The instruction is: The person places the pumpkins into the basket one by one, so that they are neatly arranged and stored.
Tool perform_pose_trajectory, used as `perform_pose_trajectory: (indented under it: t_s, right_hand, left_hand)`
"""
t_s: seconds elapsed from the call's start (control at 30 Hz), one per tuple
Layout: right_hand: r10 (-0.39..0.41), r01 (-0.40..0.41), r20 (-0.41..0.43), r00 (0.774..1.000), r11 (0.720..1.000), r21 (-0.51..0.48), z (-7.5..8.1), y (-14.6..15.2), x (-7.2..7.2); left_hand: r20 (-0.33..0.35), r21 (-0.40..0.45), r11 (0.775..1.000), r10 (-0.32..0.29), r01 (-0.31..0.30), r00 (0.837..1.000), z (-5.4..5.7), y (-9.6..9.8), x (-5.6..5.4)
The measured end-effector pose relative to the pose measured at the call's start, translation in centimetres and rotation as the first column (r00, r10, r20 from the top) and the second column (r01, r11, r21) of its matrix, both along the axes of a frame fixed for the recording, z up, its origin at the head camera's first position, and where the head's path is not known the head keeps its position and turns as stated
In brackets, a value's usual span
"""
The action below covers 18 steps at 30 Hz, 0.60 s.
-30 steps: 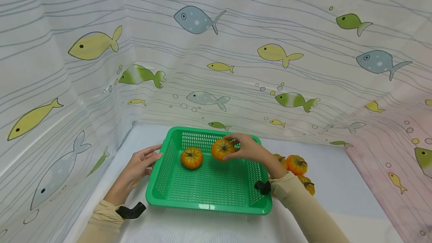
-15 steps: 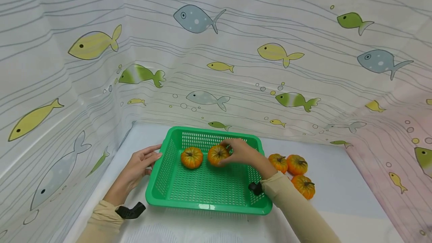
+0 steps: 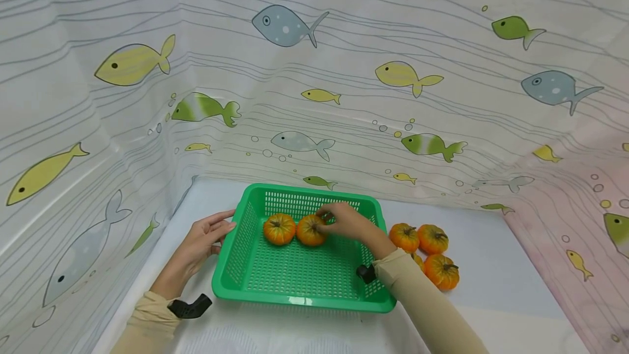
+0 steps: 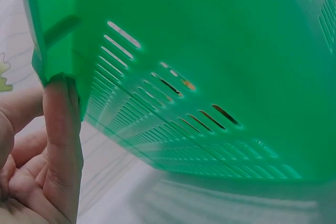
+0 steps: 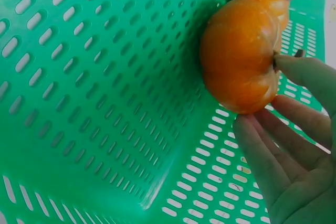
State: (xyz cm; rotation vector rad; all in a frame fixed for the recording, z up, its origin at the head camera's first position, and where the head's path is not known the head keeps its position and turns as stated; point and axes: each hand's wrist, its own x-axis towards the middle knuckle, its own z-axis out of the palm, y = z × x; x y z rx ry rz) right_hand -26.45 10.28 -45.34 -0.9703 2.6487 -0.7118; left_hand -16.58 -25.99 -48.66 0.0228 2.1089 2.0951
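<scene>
A green plastic basket (image 3: pixel 304 303) with slotted walls stands on the white surface. My left hand (image 3: pixel 201 242) is at its left rim; in the left wrist view, the fingers (image 4: pixel 62 145) reach up under the rim's lip and hold it. Inside the basket, my right hand (image 3: pixel 346 223) holds a small orange pumpkin (image 3: pixel 308 232) from its right side. In the right wrist view, the thumb lies by the stem of this pumpkin (image 5: pixel 239 56) and the other fingertips meet its side. A second pumpkin (image 3: pixel 279 229) sits directly left of it, stem up.
Right of the basket several more pumpkins (image 3: pixel 433 239) sit in a cluster, one partly hidden by the right forearm (image 3: pixel 427 299). A fish-patterned curtain (image 3: pixel 314 124) closes off the back and sides. Black camera mounts (image 3: pixel 190 307) sit on both wrists.
My right hand has lowered its pumpkin into the basket and shifted it left, up beside the other pumpkin. The left hand and the basket have stayed put.
</scene>
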Motion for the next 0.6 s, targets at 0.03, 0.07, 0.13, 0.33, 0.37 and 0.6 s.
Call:
perform_pose_trajectory:
  t_s: [0.03,0.07,0.13,0.33,0.37,0.6]
  right_hand:
    - [0.005,-0.005,0.002,1.000,1.000,-0.001,-0.05,0.02,-0.01]
    - [0.009,-0.009,0.004,1.000,1.000,0.000,-0.07,0.05,-0.01]
    - [0.020,-0.020,0.017,1.000,1.000,-0.002,-0.10,0.06,0.03]
    - [0.023,-0.024,0.047,0.999,1.000,0.006,-0.09,-0.06,0.25]
    - [0.022,-0.022,0.047,0.999,1.000,0.005,-0.13,-0.08,0.26]
    - [0.019,-0.019,0.031,0.999,1.000,-0.001,-0.36,-0.18,0.16]
  left_hand:
    - [0.000,0.001,1.000,-0.001,0.001,1.000,-0.02,0.00,-0.01]
    - [-0.001,0.001,1.000,-0.002,0.002,1.000,-0.04,0.00,-0.03]
    - [-0.003,0.000,1.000,-0.003,0.003,1.000,-0.08,-0.01,-0.03]
    - [-0.005,0.005,1.000,-0.002,0.002,1.000,-0.10,-0.01,0.03]
    - [-0.006,0.007,1.000,-0.002,0.002,1.000,-0.09,0.00,0.04]
    - [-0.012,0.016,1.000,-0.006,0.006,1.000,-0.08,0.01,0.02]
